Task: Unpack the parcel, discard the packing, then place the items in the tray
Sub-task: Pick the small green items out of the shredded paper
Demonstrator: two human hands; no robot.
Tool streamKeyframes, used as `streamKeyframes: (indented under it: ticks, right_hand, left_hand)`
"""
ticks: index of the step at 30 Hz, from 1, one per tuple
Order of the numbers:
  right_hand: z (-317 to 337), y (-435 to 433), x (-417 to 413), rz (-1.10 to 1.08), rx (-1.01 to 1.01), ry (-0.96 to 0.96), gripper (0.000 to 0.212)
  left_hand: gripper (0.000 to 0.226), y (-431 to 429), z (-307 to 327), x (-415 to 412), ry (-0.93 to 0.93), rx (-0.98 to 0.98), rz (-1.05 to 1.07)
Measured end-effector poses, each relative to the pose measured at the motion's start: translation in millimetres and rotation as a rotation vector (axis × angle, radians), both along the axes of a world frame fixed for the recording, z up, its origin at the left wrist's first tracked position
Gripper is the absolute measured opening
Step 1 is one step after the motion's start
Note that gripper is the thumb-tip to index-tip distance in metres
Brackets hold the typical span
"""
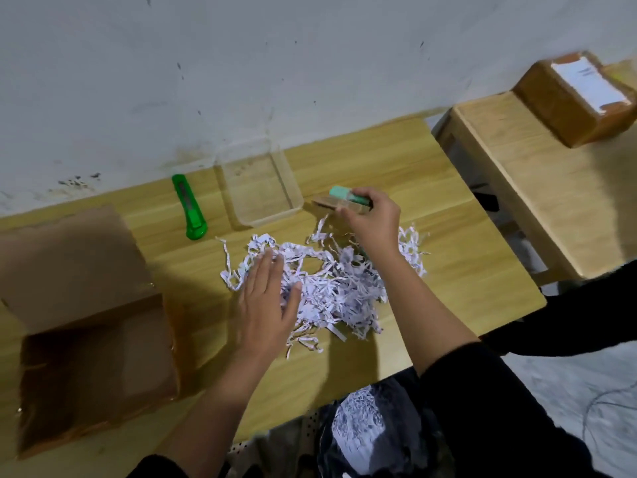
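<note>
Head view: the right hand (370, 219) grips a small green-capped item (348, 201) just beside the clear tray (262, 188); the left hand (267, 301) lies flat, fingers straight, on shredded paper (344, 284) on the bench (448, 208).

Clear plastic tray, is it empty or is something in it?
Empty: only tabletop shows through the clear plastic tray. The right hand holds a green-capped item beside it, outside.

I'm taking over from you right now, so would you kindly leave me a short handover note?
Left hand: open, flat on the shredded paper on the table.
Right hand: grips a small green-and-clear item beside the clear tray.
Done: cardboard box open, some shreds already in the black bag.
Left: item into the empty tray; bin the remaining shreds.
</note>
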State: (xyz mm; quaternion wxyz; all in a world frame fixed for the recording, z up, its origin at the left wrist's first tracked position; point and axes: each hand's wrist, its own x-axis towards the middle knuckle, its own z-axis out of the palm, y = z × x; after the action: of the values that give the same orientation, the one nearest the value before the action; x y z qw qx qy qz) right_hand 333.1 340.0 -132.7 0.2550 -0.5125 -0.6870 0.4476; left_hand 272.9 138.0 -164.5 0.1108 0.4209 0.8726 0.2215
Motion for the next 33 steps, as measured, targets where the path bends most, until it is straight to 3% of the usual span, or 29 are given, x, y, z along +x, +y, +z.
streamKeyframes:
  ticks: [7,12,19,25,33]
  right_hand:
    - [-14.6,14.7,-27.7,0.101,0.031,-0.045,0.040]
    - [-3.1,10.9,-8.6,0.197,0.051,-0.137,0.053]
    - [1.9,-9.4,61.8,0.264,0.187,-0.252,0.021]
    - [-14.5,-14.0,83.4,0.260,0.218,-0.426,0.046]
    - [-11.4,-9.7,67.0,0.168,0.167,-0.512,0.055]
  left_hand:
    - [0.065,-8.9,-12.8,-18.0,0.011,-0.060,0.039]
    - [0.067,-14.3,-23.2,-16.2,0.009,-0.090,0.082]
    - [0.073,-7.0,-28.3,-3.5,0.013,-0.114,0.127]
    - [0.072,-4.9,-33.5,-3.7,0.018,-0.090,0.136]
    - [0.071,-9.6,-32.3,1.9,0.017,-0.100,0.093]
